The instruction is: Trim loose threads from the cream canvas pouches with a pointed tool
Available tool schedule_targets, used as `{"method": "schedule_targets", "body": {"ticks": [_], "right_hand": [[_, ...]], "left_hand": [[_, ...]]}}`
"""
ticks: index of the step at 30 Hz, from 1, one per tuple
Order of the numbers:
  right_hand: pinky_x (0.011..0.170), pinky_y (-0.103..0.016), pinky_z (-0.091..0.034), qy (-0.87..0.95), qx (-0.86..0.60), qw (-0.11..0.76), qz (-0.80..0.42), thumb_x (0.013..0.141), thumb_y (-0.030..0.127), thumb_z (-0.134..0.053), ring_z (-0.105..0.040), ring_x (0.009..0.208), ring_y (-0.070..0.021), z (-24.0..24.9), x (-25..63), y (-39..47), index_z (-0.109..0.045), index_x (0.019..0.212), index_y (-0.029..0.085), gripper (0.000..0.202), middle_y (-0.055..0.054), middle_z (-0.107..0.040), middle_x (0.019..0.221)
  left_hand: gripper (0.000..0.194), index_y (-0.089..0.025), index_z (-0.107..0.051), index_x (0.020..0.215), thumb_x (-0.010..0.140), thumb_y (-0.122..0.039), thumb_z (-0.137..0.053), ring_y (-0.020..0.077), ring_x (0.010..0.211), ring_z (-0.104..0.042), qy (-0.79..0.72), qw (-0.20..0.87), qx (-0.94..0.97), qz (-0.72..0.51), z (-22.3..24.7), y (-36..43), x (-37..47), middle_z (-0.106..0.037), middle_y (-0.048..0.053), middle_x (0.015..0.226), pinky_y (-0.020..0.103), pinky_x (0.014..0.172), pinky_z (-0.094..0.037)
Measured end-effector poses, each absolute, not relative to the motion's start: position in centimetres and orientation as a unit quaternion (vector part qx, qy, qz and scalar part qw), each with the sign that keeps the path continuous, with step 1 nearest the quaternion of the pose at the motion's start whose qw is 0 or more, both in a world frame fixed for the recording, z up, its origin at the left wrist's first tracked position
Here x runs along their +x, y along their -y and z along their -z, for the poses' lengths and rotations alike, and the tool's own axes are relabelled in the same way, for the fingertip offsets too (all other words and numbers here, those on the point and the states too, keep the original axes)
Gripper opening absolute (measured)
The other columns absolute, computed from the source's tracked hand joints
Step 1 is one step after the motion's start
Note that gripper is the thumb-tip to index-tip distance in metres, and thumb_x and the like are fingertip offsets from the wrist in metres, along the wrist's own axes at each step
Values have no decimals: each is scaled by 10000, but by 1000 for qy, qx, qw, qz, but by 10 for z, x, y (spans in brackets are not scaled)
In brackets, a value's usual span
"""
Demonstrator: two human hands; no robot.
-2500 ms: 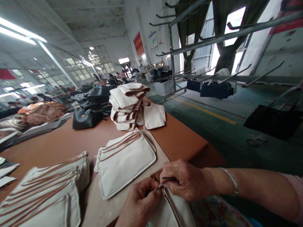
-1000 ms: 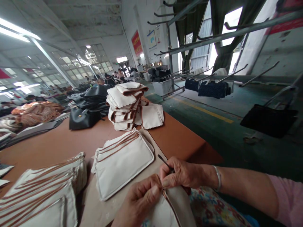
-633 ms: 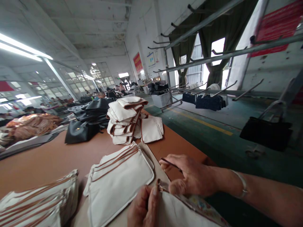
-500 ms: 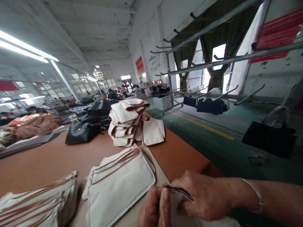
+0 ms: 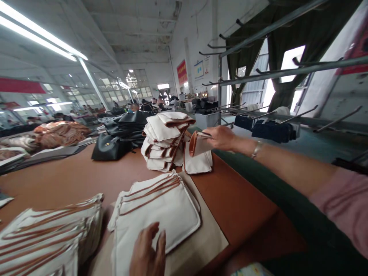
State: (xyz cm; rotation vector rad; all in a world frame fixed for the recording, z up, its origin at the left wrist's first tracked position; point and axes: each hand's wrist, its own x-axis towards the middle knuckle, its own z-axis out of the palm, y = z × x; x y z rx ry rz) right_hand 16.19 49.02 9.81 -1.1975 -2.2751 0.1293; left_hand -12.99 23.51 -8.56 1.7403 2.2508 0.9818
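- Lying fanned at left, cream pouches (image 5: 48, 241) could slide if bumped.
- Left hand (image 5: 147, 251): grip spread, empty, over middle stack (image 5: 156, 211); contact unclear. Dragging may skew it.
- Tall folded pile (image 5: 163, 141): uneven, may topple if knocked.
- Right hand (image 5: 222, 138): grip pinching brown-lined pouch (image 5: 201, 145) near the pile; weak pinch could drop it.

Tube lights (image 5: 46, 32) give strong glare above and left of the right hand (image 5: 220, 138); daylight whitens the window (image 5: 291, 63) beyond it. Below this hand the floor (image 5: 258, 176) is dim. Far details look soft, edges stretched.
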Motion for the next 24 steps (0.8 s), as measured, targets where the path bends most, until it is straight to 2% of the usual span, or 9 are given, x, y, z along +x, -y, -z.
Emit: {"method": "schedule_targets", "body": {"ticks": [1, 3, 6, 9, 11, 15, 18, 21, 24], "right_hand": [[860, -325, -388, 857, -432, 271, -71, 775, 305, -691, -590, 1040, -281, -83, 146, -496, -665, 1098, 168, 351, -127, -677, 1105], [827, -307, -406, 866, -412, 257, -119, 707, 319, -764, -603, 993, -267, -47, 116, -498, -688, 1029, 152, 370, -131, -690, 1069], [713, -279, -427, 857, -401, 256, -200, 815, 300, -646, -620, 800, -206, 13, 84, -476, -699, 856, 128, 186, -98, -706, 847], [659, -238, -436, 834, -388, 268, -286, 816, 211, -591, -620, 728, -154, 60, 73, -440, -697, 839, 142, 129, -33, -707, 783], [636, -230, -451, 812, -386, 284, -334, 803, 206, -590, -635, 721, -150, 78, 75, -421, -700, 859, 137, 141, -31, -718, 794], [638, -254, -497, 756, -401, 341, -388, 827, 234, -540, -667, 691, -161, 82, 87, -416, -677, 922, 107, 210, -62, -718, 784], [657, -278, -524, 731, -402, 377, -402, 853, 248, -485, -685, 686, -166, 71, 86, -430, -651, 941, 100, 239, -83, -714, 810], [671, -275, -535, 737, -379, 382, -409, 871, 217, -450, -694, 709, -159, 60, 67, -440, -644, 968, 112, 241, -84, -721, 866], [700, -246, -521, 769, -345, 361, -400, 883, 168, -422, -694, 774, -148, 47, 38, -443, -653, 993, 123, 260, -77, -723, 926]], "left_hand": [[310, -189, -563, 1134, 934, -403, -463, 275, 1006, -635, -750, 13, 601, -277, 84, -248, -131, -668, 113, 1110, 383, 842, -519], [303, -160, -563, 1181, 943, -302, -441, 292, 1063, -593, -749, -20, 617, -240, 81, -278, -129, -654, 129, 1145, 414, 906, -484], [320, -171, -559, 1229, 925, -219, -470, 272, 1081, -569, -739, -41, 641, -204, 85, -325, -127, -641, 111, 1183, 395, 946, -446], [277, -172, -591, 1181, 926, -237, -505, 250, 992, -591, -740, -55, 646, -176, 91, -363, -130, -649, 95, 1099, 402, 889, -454], [226, -163, -626, 1096, 924, -277, -534, 241, 948, -594, -742, -63, 648, -163, 92, -378, -132, -643, 78, 1037, 407, 841, -462], [176, -206, -665, 993, 933, -286, -521, 244, 960, -570, -713, -80, 680, -149, 87, -374, -127, -624, 73, 1009, 362, 811, -435], [235, -232, -675, 967, 962, -217, -440, 238, 941, -558, -685, -87, 711, -136, 84, -351, -119, -626, 71, 990, 346, 819, -412], [249, -229, -666, 905, 949, -161, -431, 240, 919, -563, -678, -89, 721, -116, 86, -333, -113, -636, 60, 947, 349, 808, -411], [245, -216, -636, 923, 970, -208, -396, 237, 900, -591, -706, -92, 694, -104, 89, -333, -111, -638, 66, 948, 335, 745, -426]]}}
